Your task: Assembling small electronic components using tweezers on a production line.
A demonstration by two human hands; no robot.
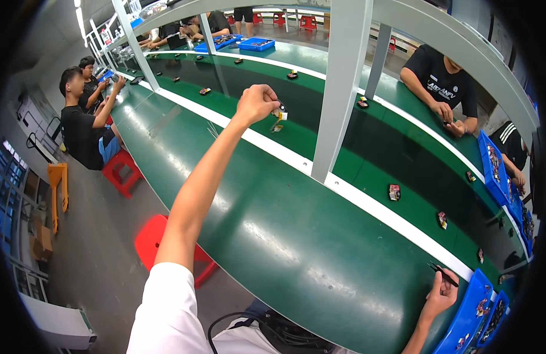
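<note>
My left arm reaches far forward over the green conveyor belt (373, 150). The fingers of my left hand (258, 105) are pinched on a small electronic assembly (283, 116) with a white and yellow label, and a thin part dangles below it. My fingers partly hide it. At the lower right, my right hand (441, 298) grips black tweezers (445, 276), their tips pointing up and left over the green worktable (273, 236). Closest to that hand is a blue tray (462, 318) of small parts.
A white upright post (341, 88) stands between table and belt. Several small assemblies, one a red-and-black piece (394, 192), lie on the belt. Co-workers sit opposite and at the far left. More blue trays (490, 165) line the far side; a red stool (149, 239) stands beside the table.
</note>
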